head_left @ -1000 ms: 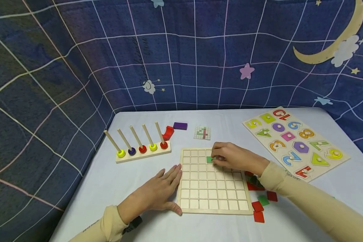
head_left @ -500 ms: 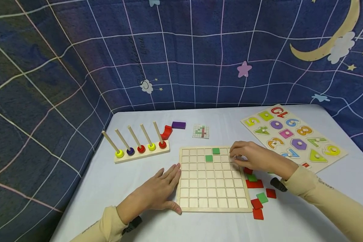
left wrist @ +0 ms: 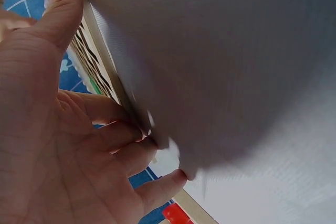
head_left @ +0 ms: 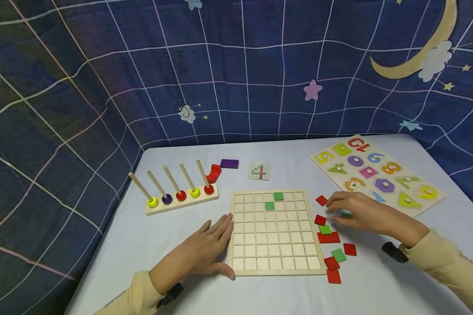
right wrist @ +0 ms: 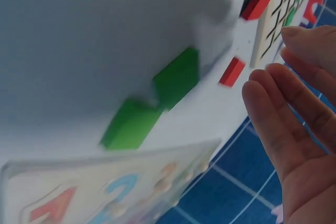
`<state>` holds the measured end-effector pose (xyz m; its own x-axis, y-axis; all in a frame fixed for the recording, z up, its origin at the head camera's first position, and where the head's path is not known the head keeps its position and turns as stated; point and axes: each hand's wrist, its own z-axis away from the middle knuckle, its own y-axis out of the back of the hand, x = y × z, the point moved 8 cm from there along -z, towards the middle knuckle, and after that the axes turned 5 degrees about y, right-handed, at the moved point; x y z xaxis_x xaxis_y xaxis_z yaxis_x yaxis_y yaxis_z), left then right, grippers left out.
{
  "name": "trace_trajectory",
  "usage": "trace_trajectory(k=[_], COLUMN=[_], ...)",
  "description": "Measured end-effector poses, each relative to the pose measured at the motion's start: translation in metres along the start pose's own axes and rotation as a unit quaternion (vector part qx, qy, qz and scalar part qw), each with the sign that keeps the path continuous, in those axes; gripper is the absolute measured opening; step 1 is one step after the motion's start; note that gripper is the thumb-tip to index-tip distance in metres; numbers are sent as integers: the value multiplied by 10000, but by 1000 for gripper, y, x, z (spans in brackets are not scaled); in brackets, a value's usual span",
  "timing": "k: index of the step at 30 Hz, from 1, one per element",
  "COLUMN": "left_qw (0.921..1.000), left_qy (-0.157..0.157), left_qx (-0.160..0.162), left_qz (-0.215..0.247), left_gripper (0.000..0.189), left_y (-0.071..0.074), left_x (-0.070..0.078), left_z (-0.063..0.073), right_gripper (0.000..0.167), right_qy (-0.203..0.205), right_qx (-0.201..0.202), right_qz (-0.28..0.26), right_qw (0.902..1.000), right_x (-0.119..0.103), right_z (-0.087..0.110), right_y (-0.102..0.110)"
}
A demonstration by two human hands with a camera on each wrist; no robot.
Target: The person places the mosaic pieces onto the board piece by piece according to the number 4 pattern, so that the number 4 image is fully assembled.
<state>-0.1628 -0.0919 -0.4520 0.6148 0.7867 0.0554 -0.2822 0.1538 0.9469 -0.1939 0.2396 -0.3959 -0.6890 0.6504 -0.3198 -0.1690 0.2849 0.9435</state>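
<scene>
A square wooden grid board (head_left: 276, 250) lies on the table with two green tiles in it, one (head_left: 278, 196) in the top row and another (head_left: 270, 205) one row down. Along its left edge my left hand (head_left: 201, 251) rests, fingers fairly straight and thumb at the lower corner. Right of the board, my right hand (head_left: 362, 214) hovers near loose tiles, holding nothing. A green tile (head_left: 347, 215) is partly hidden beneath it; a red tile (head_left: 321, 200) lies by its fingertips. The right wrist view shows two green tiles (right wrist: 178, 78) touching or nearly so.
Several red tiles (head_left: 329, 237) and green ones are scattered along the board's right side. Behind the board lies a small pattern card (head_left: 258, 171). A peg stand (head_left: 181, 199) with coloured rings stands at left, near a purple block (head_left: 229, 163). A number puzzle (head_left: 378, 175) lies at right.
My right hand has let go of a green tile in the board's grid and moved right, off the board to the loose tiles. The left hand stays at the board's edge.
</scene>
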Motion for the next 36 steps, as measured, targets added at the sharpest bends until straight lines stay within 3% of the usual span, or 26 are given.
trace_trajectory(k=[6,22,30,36], left_qw=[9999,9998,9998,9999], left_qy=[-33,-86,-90,-64], left_qx=[82,177,154,79], left_qz=[-55,-75,29,72], left_gripper=[127,127,128,128], left_y=[0,2,2,-1], left_x=[0,1,1,0], left_z=[2,3,2,-1], right_gripper=[27,26,26,22], right_qy=[-324,-457,27,191], right_qx=[-105,-250,44,-24], right_qz=[129,394,456,339], right_qw=[9993,9979,9989,9992], right_x=[18,34,25,6], right_z=[15,25,23,1], right_y=[1,-10,-8,-5])
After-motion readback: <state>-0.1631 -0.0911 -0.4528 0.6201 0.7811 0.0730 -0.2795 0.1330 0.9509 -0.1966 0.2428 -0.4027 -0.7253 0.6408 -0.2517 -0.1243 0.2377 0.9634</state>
